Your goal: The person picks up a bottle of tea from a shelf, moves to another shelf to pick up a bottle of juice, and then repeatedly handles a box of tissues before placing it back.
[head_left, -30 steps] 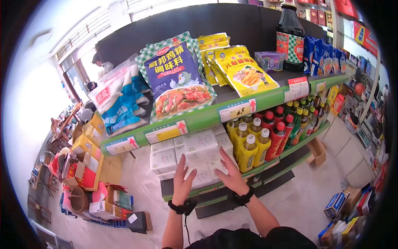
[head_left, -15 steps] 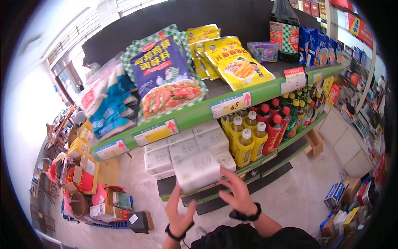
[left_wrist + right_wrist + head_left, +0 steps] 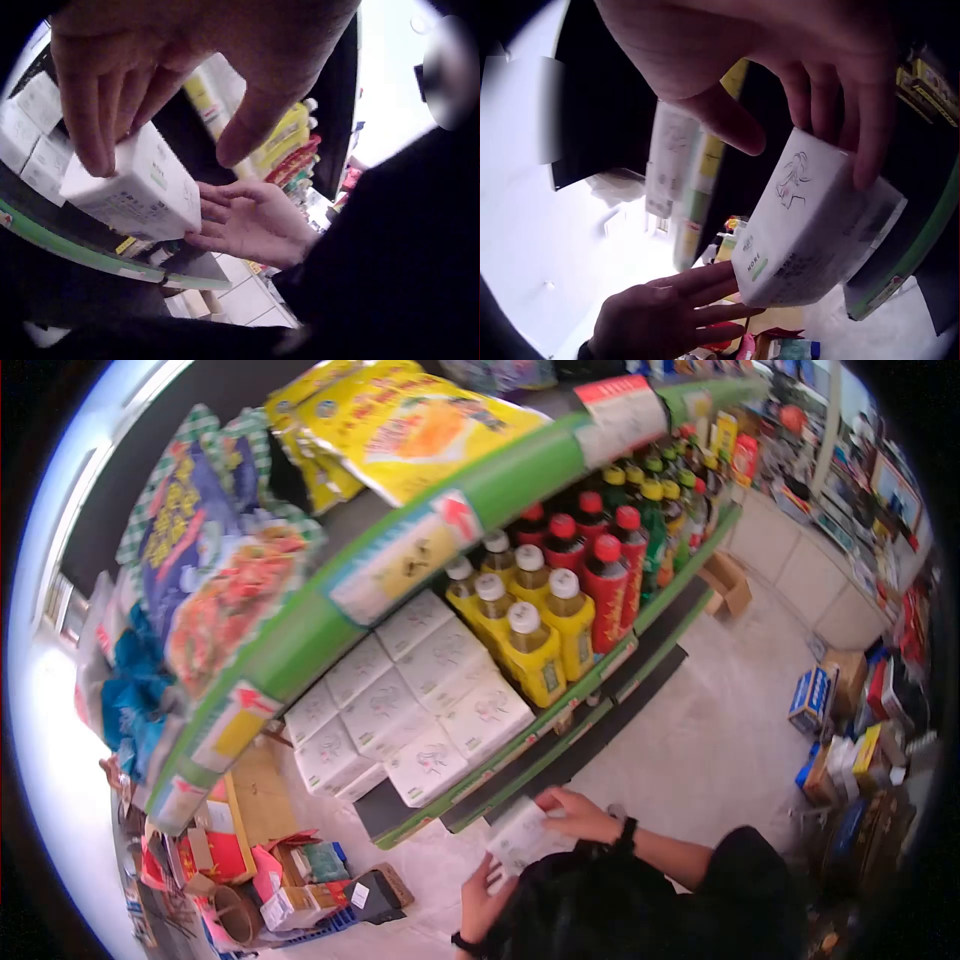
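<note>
A white tissue pack [image 3: 518, 835] with a line drawing and green print is held between my two hands, in front of the shelf and close to my body. My left hand [image 3: 485, 900] presses its fingers on one end; in the right wrist view those fingers reach out straight to the pack [image 3: 802, 217]. Against the opposite end lie the fingers of my right hand [image 3: 585, 818], extended in the left wrist view. Both thumbs stand away from the pack. More white tissue packs [image 3: 400, 710] are stacked on the shelf ahead.
Yellow-labelled bottles [image 3: 530, 660] and red bottles [image 3: 608, 595] stand right of the stack. Above, a green shelf edge [image 3: 300, 640] carries price tags, with yellow pouches [image 3: 420, 435] and a purple seasoning bag [image 3: 200, 510] on top. Boxes [image 3: 300, 905] sit on the floor at left.
My hands moved from the stack, drew one tissue pack off it, and brought it down and toward my body. The head view has turned down and moved closer to the shelf.
</note>
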A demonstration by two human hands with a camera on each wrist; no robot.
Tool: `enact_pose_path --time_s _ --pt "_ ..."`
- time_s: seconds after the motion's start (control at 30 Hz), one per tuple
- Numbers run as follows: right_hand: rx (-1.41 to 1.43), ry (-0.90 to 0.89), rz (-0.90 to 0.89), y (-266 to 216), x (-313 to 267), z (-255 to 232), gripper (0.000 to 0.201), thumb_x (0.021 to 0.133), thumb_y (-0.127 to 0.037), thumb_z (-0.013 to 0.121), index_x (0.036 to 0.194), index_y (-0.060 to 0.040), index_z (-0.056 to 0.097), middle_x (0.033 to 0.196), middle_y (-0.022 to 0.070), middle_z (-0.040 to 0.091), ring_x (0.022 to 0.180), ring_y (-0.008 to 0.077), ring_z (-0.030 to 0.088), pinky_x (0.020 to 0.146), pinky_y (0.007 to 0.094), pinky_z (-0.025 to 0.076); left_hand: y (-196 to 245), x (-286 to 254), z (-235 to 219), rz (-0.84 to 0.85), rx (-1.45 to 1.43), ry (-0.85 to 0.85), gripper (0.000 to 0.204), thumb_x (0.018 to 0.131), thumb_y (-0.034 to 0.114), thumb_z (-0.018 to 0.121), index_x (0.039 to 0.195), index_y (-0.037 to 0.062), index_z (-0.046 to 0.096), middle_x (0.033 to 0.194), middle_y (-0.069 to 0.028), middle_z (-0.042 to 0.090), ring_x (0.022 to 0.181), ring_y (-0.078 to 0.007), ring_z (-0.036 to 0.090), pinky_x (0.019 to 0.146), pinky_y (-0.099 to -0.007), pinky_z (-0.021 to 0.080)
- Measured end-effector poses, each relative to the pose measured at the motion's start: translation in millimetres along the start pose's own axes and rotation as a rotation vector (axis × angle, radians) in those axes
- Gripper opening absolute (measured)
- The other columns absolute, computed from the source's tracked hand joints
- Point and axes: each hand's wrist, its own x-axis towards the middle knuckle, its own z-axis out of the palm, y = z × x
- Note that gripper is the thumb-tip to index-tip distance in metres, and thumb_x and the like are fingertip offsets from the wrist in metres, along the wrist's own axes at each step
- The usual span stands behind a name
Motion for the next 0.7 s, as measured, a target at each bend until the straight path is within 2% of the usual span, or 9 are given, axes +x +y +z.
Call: enact_pose_path --time_s 0.1,0.13,0.23,0.27,0.3,0.37,0.57,0.6,0.7 --pt "0.028 0.088 0.000 29.9 38.2 5.4 0.048 0.081 -0.010 0.066 0.126 -0.0023 0.052 0.109 0.0132 0.065 0.100 0.0220 0.064 0.089 0.0340 0.050 -50.0 61.0 6.6 0.070 -0.031 0.021 0.071 0.084 0.000 0.070 0.144 -0.0080 0.034 0.128 -0.0212 0.058 0.115 -0.0253 0.058 0.091 -0.0329 0.053" --pt "-0.018 0.126 -0.044 38.1 51.4 7.4 0.049 0.079 -0.013 0.067 0.126 -0.0041 0.055 0.106 0.0147 0.064 0.098 0.0241 0.063 0.087 0.0351 0.049 -67.4 81.1 3.6 0.066 0.009 0.036 0.074 0.081 0.011 0.075 0.141 -0.0103 0.037 0.127 -0.0201 0.060 0.113 -0.0254 0.062 0.091 -0.0350 0.053" --pt "-0.212 0.193 -0.210 111.1 101.4 21.1 0.043 0.078 -0.013 0.068 0.119 -0.0089 0.060 0.101 0.0142 0.056 0.102 0.0290 0.055 0.090 0.0368 0.045 -101.8 135.6 -3.4 0.189 0.103 0.050 0.059 0.084 0.002 0.069 0.138 -0.0053 0.046 0.138 -0.0181 0.052 0.117 -0.0227 0.058 0.090 -0.0336 0.053" --pt "-0.176 0.196 -0.142 112.6 108.6 24.2 0.041 0.078 -0.012 0.068 0.118 -0.0084 0.060 0.104 0.0149 0.055 0.103 0.0297 0.055 0.092 0.0368 0.045 -139.9 163.9 -15.6 0.412 0.302 0.035 0.055 0.085 0.001 0.067 0.136 -0.0046 0.048 0.140 -0.0157 0.051 0.116 -0.0218 0.059 0.091 -0.0311 0.051" --pt "-0.148 0.248 -0.238 130.2 122.8 30.4 0.040 0.078 -0.011 0.067 0.117 -0.0076 0.060 0.106 0.0159 0.054 0.104 0.0303 0.055 0.093 0.0371 0.045 -129.1 168.8 -12.0 0.256 0.040 -0.010 0.060 0.085 0.001 0.065 0.140 -0.0054 0.043 0.141 -0.0172 0.050 0.118 -0.0222 0.057 0.094 -0.0310 0.048" --pt "-0.106 0.253 -0.261 149.7 144.1 37.7 0.042 0.077 -0.010 0.067 0.119 -0.0073 0.060 0.108 0.0157 0.053 0.106 0.0313 0.055 0.094 0.0380 0.045 -126.2 185.5 -12.5 0.169 0.021 0.053 0.070 0.085 0.000 0.063 0.146 -0.0054 0.031 0.139 -0.0188 0.051 0.120 -0.0236 0.055 0.095 -0.0319 0.048" --pt "-0.127 0.330 -0.312 157.8 180.1 53.2 0.050 0.073 -0.009 0.067 0.123 -0.0063 0.059 0.120 0.0179 0.054 0.116 0.0348 0.052 0.100 0.0407 0.044 -139.7 234.8 -23.6 0.348 0.004 0.063 0.080 0.085 -0.003 0.061 0.152 -0.0026 0.017 0.148 -0.0198 0.038 0.131 -0.0270 0.045 0.102 -0.0368 0.042" --pt "-0.146 0.365 -0.349 153.8 183.5 52.8 0.051 0.072 -0.010 0.067 0.123 -0.0070 0.060 0.118 0.0181 0.056 0.115 0.0346 0.053 0.099 0.0408 0.045 -141.8 239.3 -27.2 0.291 0.003 0.044 0.080 0.085 -0.001 0.061 0.152 -0.0002 0.018 0.152 -0.0189 0.032 0.136 -0.0286 0.039 0.104 -0.0403 0.039" --pt "-0.173 0.434 -0.416 154.9 189.2 63.3 0.052 0.071 -0.011 0.066 0.123 -0.0083 0.062 0.116 0.0189 0.061 0.113 0.0346 0.056 0.099 0.0413 0.045 -157.6 256.6 -41.2 0.295 0.074 0.083 0.078 0.086 0.001 0.061 0.152 0.0020 0.019 0.153 -0.0173 0.031 0.138 -0.0305 0.037 0.105 -0.0417 0.039"
